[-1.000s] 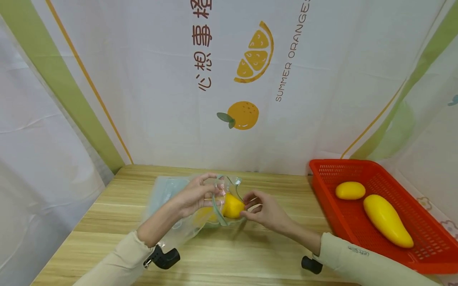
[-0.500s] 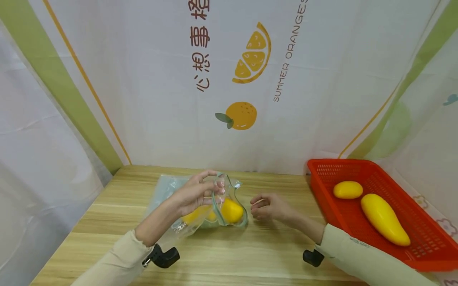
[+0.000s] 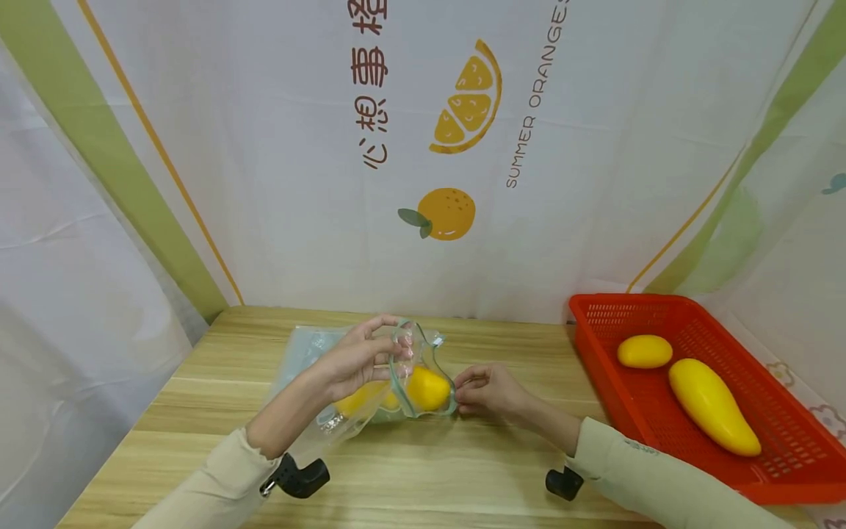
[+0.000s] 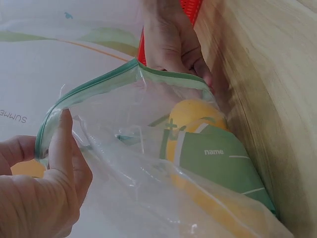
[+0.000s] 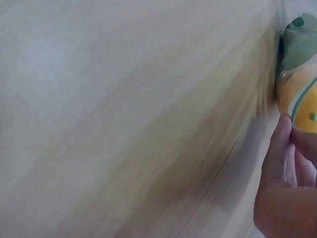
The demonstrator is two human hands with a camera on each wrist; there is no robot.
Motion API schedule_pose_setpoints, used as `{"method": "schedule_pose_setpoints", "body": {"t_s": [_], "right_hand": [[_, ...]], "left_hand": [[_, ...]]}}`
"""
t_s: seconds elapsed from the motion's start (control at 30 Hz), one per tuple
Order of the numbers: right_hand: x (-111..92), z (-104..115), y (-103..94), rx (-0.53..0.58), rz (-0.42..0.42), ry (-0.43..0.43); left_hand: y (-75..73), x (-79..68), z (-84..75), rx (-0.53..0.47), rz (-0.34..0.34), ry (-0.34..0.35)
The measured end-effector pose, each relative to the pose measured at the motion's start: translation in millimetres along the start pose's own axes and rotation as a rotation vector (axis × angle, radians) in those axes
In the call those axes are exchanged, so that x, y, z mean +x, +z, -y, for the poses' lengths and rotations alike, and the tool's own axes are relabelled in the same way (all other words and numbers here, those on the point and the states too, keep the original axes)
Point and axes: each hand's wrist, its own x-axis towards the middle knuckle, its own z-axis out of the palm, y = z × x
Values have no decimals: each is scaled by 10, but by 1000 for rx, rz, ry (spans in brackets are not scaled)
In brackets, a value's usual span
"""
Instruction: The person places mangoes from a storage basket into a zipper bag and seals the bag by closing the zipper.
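Note:
A clear zip bag point(image 4: 138, 148) with a green zip edge and a green label reading "name" lies on its side, its mouth spread towards the right. My left hand point(image 3: 357, 360) pinches the upper edge of that mouth between thumb and fingers. At the opposite edge, my right hand point(image 3: 492, 394) pinches the rim between thumb and fingertips, as the right wrist view shows. Inside the bag a yellow mango point(image 3: 428, 389) sits near the mouth. More yellow fruit point(image 3: 357, 398) shows through the plastic further in, partly hidden by my left hand and the label.
A red plastic basket point(image 3: 634, 411) stands at the right of the wooden table point(image 3: 463, 470). Two yellow mangoes lie in it, a small one point(image 3: 644, 352) and a long one point(image 3: 714, 406). A printed curtain point(image 3: 297, 184) hangs behind the table.
My right hand let go near the mango and drew back right, then returned left to pinch the bag's rim. The mango now sits inside the mouth. My left hand kept its hold.

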Motion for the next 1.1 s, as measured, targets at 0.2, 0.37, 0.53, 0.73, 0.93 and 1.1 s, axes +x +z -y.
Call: {"method": "schedule_pose_setpoints", "body": {"t_s": [0.2, 0.37, 0.53, 0.73, 0.93, 1.1], "right_hand": [[-56, 52, -13, 92, -18, -8], [-103, 268, -5, 191, -40, -59], [-141, 639, 39, 258, -72, -135], [-141, 981, 86, 307, -47, -209], [-145, 1094, 80, 278, -49, -201], [-162, 1083, 11, 200, -9, -192]], "left_hand": [[-72, -43, -35, -30, 14, 7], [-122, -95, -127, -50, 35, 28], [-156, -153, -273, -53, 48, 85], [-174, -218, -416, -83, 38, 109], [-179, -240, -465, -115, 35, 97], [-191, -237, -426, -116, 64, 99]]}}
